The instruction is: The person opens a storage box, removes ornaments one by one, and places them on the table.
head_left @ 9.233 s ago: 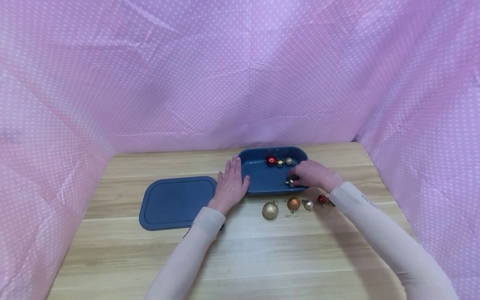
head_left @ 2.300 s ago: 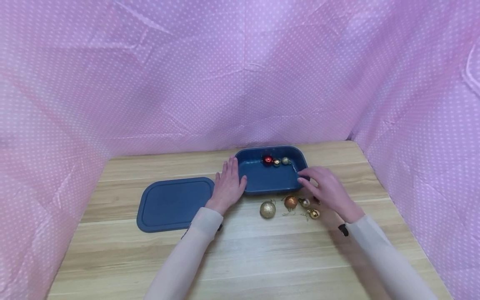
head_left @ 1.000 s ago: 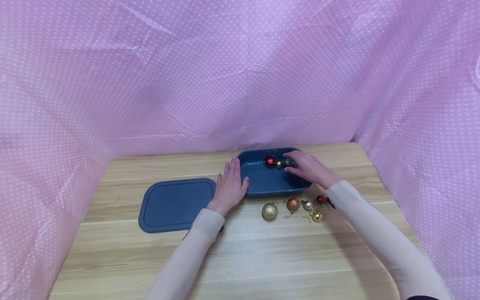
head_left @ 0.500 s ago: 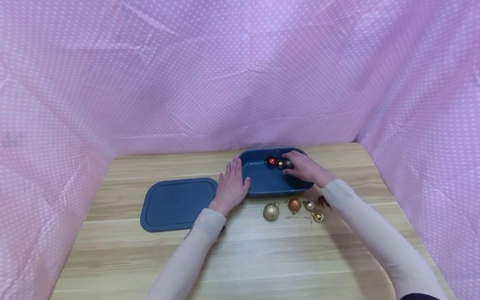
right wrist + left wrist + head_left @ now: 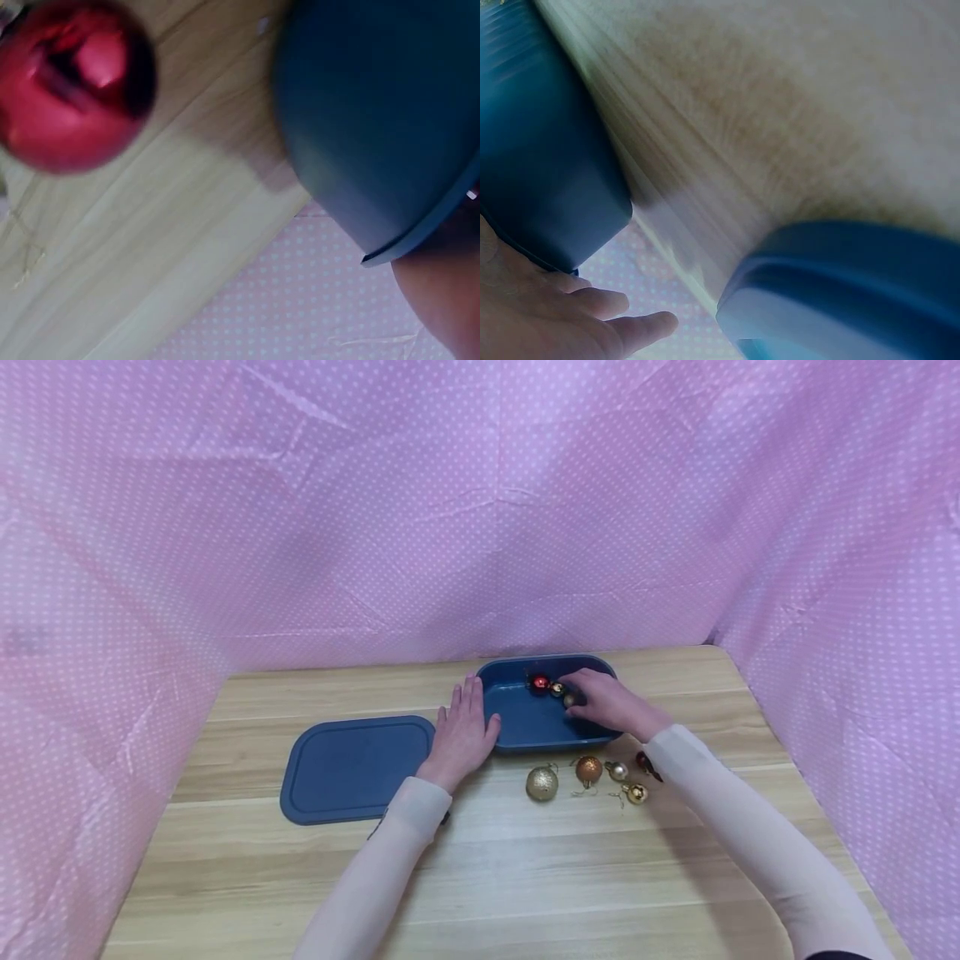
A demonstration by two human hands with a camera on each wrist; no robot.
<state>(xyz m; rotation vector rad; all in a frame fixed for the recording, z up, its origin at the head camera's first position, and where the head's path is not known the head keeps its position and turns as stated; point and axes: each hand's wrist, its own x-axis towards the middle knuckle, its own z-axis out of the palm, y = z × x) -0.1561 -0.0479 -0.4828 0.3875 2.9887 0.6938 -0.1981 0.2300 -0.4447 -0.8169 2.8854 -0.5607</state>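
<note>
Wood-grain tabletop (image 5: 510,885): we are pinching dull-gold ball (image 5: 570,701), right hand (image 5: 606,700), inside blue oblong box (image 5: 519,714); left hand (image 5: 461,733) straight-fingered; placing apparently requiring release.

Person's slvs (image 5: 757,839) r lng, off-wht, w/ cuffs (image 5: 422,800).

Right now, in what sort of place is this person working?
Probably a makeshift booth, perhaps for filming: pink dotted cloth hangs along three sides of a wood-grain table bearing a box and baubles.
</note>
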